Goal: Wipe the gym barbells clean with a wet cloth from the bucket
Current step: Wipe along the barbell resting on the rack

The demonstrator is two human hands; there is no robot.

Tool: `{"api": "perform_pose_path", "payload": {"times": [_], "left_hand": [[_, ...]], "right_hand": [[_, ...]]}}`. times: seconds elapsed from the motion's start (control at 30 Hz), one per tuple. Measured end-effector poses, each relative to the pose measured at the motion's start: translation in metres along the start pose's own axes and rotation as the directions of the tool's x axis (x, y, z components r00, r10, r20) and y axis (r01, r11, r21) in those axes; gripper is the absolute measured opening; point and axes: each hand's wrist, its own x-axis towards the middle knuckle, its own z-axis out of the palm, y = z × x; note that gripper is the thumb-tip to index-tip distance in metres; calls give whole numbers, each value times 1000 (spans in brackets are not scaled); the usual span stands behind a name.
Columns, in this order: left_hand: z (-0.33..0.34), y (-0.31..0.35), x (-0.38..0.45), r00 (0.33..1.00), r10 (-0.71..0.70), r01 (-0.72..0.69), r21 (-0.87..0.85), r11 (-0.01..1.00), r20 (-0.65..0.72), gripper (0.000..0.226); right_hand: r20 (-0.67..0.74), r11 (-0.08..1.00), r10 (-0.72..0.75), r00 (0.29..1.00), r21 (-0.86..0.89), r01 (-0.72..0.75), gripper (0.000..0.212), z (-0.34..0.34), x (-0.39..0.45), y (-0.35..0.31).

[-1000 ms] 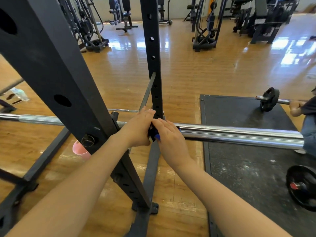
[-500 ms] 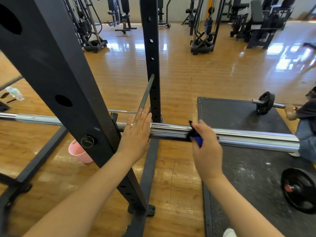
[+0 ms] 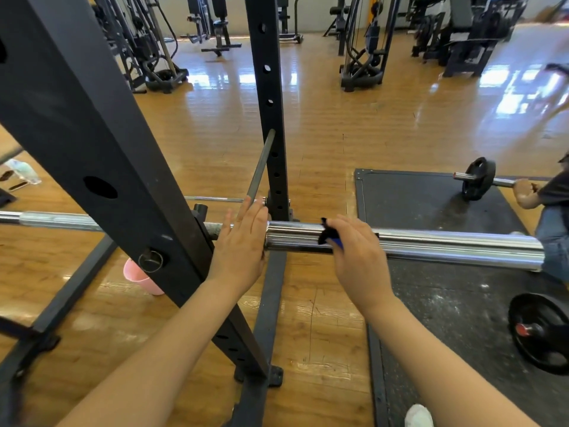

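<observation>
A chrome barbell [image 3: 446,243] lies across the black rack at waist height, its thick sleeve running off to the right. My right hand [image 3: 358,257] is wrapped over the sleeve and grips a dark blue cloth [image 3: 328,234] against it; only a corner of the cloth shows. My left hand [image 3: 243,241] rests flat, fingers straight, against the collar end of the sleeve by the rack upright. A pink bucket [image 3: 140,277] stands on the floor behind the slanted rack post, partly hidden.
A black rack post [image 3: 101,155] slants across the left; an upright [image 3: 268,103] stands just behind the bar. A rubber mat [image 3: 431,204] lies to the right with a second barbell [image 3: 477,178], a loose plate [image 3: 542,334] and another person's arm [image 3: 523,192]. Machines line the far wall.
My right hand slid the cloth rightward along the sleeve away from the collar. My left hand let go of the cloth area and opened flat against the collar.
</observation>
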Motion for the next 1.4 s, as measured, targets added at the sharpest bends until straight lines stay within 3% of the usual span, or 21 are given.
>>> {"api": "perform_pose_path", "payload": {"times": [0.07, 0.2, 0.37, 0.43, 0.5, 0.6, 0.7, 0.77, 0.87, 1.03, 1.13, 1.27, 1.4], "left_hand": [[1, -1, -1, 1000, -2, 2, -7, 1000, -6, 95], [-9, 2, 0, 998, -14, 18, -49, 999, 69, 86], [-25, -2, 20, 954, 31, 0, -103, 995, 297, 79], [-34, -2, 27, 928, 32, -3, -78, 997, 372, 82], [-35, 1, 27, 929, 12, -10, -7, 1000, 370, 87], [-28, 9, 12, 975, -36, 22, 65, 998, 219, 96], [-11, 11, -7, 997, 8, -16, 108, 994, 77, 112], [-2, 7, -10, 999, 20, -25, 135, 991, 40, 121], [2, 5, -10, 999, 37, -39, 179, 983, 12, 123], [6, 5, -7, 998, 12, -3, 162, 987, -58, 106], [6, 8, -3, 996, 22, -12, 117, 993, -84, 104], [-4, 9, 7, 999, -2, -3, 120, 993, 39, 101], [-19, 10, 17, 978, -12, -15, 133, 991, 207, 95]], "right_hand": [[-65, 1000, 13, 998, -27, -15, 26, -14, -9, 20], [-191, 989, 133, 973, -34, -142, 33, -42, -24, 49], [-268, 920, 391, 880, 121, -372, 24, -48, -18, 47], [-274, 903, 426, 862, 194, -384, 24, -38, -10, 24], [-191, 935, 324, 927, 213, -283, 30, -19, -5, -7], [-19, 988, 11, 1000, 152, -8, 40, 13, 4, -48], [97, 967, -246, 964, -46, 251, 31, 32, 5, -45], [135, 952, -279, 951, -90, 292, 36, 30, -2, -25], [70, 970, -217, 974, -98, 223, 38, 13, -15, 3], [-56, 980, -162, 985, -129, 154, 30, -21, -29, 44], [-123, 987, -55, 991, -159, 35, 30, -46, -42, 72], [-246, 969, 141, 959, -164, -184, 32, -80, -57, 102], [-298, 953, 246, 922, -102, -287, 29, -87, -47, 96]]}}
